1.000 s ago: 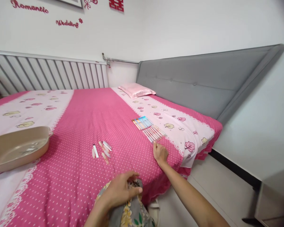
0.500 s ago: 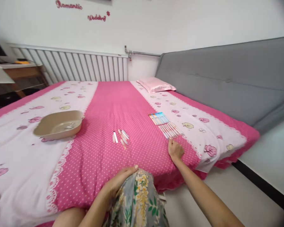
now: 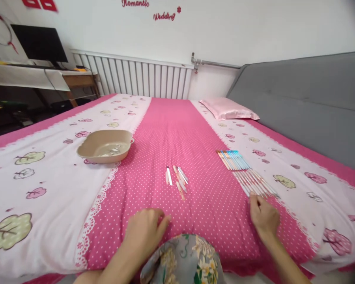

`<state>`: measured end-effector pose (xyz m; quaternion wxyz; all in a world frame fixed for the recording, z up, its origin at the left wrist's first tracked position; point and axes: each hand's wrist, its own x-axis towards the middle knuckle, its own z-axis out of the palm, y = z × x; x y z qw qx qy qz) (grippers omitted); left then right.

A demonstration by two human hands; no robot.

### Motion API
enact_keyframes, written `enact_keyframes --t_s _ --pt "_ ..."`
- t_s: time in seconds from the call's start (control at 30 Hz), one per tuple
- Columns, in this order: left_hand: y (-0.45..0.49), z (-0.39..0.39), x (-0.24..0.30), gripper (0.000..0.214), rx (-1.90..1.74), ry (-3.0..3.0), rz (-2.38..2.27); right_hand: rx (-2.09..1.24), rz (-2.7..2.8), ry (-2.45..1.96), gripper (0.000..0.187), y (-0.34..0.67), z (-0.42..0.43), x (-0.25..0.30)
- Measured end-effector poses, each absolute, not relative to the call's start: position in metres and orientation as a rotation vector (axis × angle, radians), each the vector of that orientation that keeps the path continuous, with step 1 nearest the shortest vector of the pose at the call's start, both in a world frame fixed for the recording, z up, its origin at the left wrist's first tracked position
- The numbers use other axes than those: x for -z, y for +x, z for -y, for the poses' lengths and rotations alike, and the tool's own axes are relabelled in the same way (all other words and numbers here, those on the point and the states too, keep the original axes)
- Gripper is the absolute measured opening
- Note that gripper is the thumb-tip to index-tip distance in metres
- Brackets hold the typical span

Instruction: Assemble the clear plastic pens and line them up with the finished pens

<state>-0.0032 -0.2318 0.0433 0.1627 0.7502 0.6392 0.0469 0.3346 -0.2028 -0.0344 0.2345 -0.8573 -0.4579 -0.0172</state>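
My right hand rests on the pink dotted bedsheet, its curled fingertips touching the near end of a row of several pens. What, if anything, the fingers pinch is hidden. My left hand lies palm down on the sheet near the bed's front edge, fingers loosely apart, holding nothing, beside my floral-clothed knee. A small cluster of several short pen parts or caps lies between the hands, farther in. A beige basin with small items inside sits to the left.
A pink pillow lies at the far right by the grey padded headboard. A white radiator lines the back wall. A desk with a dark monitor stands at the far left.
The view has swung left and closer over the bed. My left hand moved from my knee onto the sheet. My right hand stays at the near end of the pens.
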Motion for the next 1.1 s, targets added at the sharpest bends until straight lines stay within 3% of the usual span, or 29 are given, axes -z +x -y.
enact_keyframes --t_s 0.17,0.37,0.57,0.9,1.1 --pt "-0.024 0.174 -0.048 0.038 -0.396 2.113 -1.942 -0.126 1.571 -1.875 0.043 0.278 0.153 -0.022" --pt "-0.024 0.132 -0.012 0.032 -0.607 1.982 -2.006 -0.388 2.107 -1.810 0.025 0.199 0.068 -0.068" --pt "-0.028 0.121 0.027 0.027 -0.826 1.948 -1.933 -0.498 2.200 -1.988 0.035 0.171 0.037 -0.038" --pt "-0.019 0.119 0.026 0.023 -0.875 1.918 -1.954 -0.685 2.325 -1.937 0.020 0.184 0.029 -0.005" --pt "-0.017 0.122 0.032 0.036 -0.758 2.379 -1.542 -0.595 2.260 -1.946 0.027 0.181 0.034 -0.005"
